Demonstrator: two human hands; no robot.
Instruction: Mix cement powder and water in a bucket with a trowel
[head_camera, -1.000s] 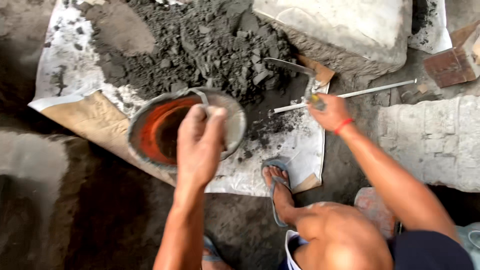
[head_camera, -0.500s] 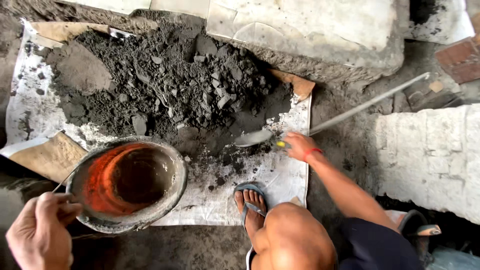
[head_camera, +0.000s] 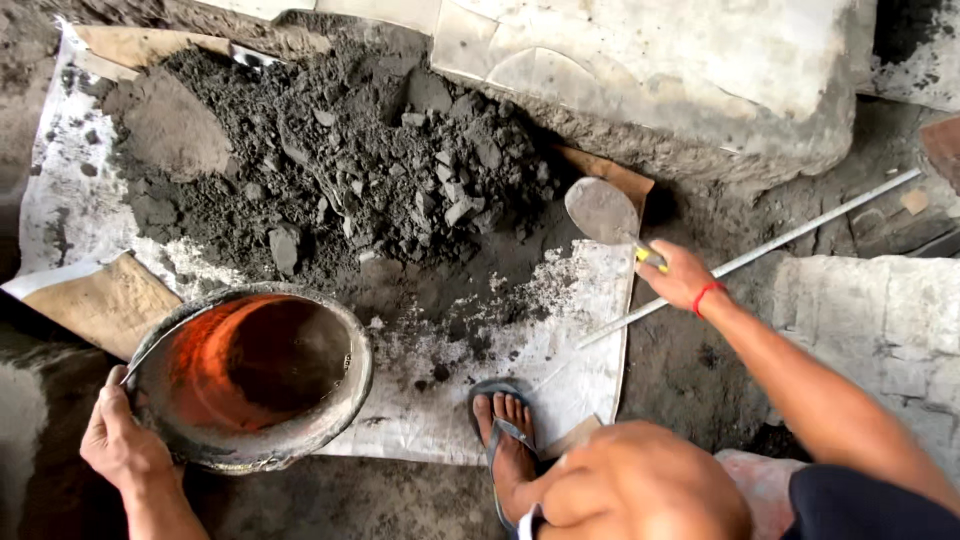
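Resting at seven o'clock on the floor, the round grey metal bucket with rust-orange interior (head_camera: 250, 375) is gripped at its rim by the left hand (head_camera: 120, 440), fingers clenched on the edge. A second ago this hand was laid over the bucket's mouth; since then the bucket is seen further left and its empty interior is exposed. The right hand (head_camera: 678, 275) is closed around the yellow handle of a grey flat-bladed trowel (head_camera: 603, 212), held at two o'clock, blade raised at the edge of the dark grey lumpy mortar heap (head_camera: 340, 170). The heap is spread on a white and brown sack sheet (head_camera: 560, 340). A thin metal rod (head_camera: 780, 245) lies at three o'clock. A sandalled foot (head_camera: 505, 430) is planted at six o'clock.
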